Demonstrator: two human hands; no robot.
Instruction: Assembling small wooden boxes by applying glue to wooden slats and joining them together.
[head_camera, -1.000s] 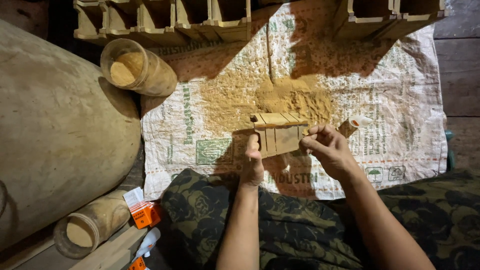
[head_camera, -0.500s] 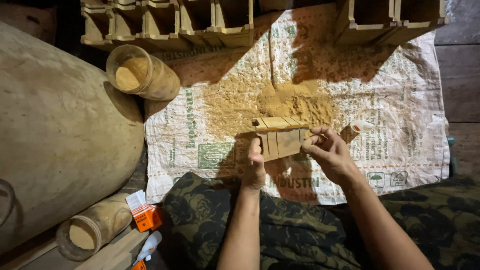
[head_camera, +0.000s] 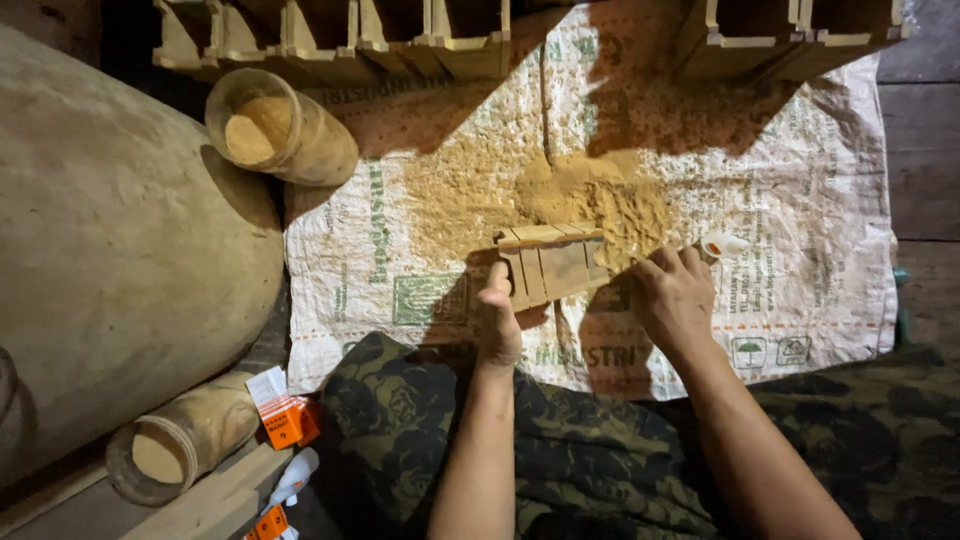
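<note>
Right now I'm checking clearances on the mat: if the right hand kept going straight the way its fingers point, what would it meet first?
The right hand points up and away over the woven sack. First in that line looks to be the pile of tan powder, right beside the wooden mould; depth is hard to judge.

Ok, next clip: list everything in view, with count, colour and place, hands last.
woven sack: one, white with green print, spread flat in the centre.
sawdust-like powder: one tan heap, middle of the sack.
small wooden frame: one, tan, at the heap's near edge.
wooden frames: a row, pale wood, along the top edge; number unclear.
tubes holding powder: two, tan, one upper left, one lower left.
big rounded body: one, dull tan, left side.
small box: one, orange and white, lower left.
camouflage cloth: dark green, bottom.
left hand: holds the small frame.
right hand: beside the frame, holding a small whitish piece.
</note>
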